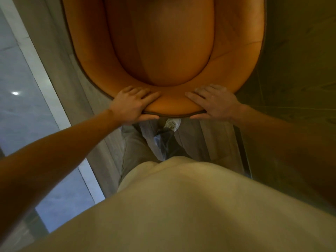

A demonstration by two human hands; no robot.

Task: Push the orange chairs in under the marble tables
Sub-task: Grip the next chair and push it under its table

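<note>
An orange padded chair [163,42] fills the upper middle of the head view, seen from above, its curved backrest nearest me. My left hand [131,103] grips the backrest's top edge on the left, fingers over the inside and thumb under the outer rim. My right hand [216,102] grips the same edge on the right in a mirrored hold. No marble table is visible; the chair's front runs out of the top of the frame.
A pale glossy floor strip [23,99] with a white border runs along the left. Dark patterned flooring [294,70] lies to the right. My legs and one white shoe [171,124] stand directly behind the chair.
</note>
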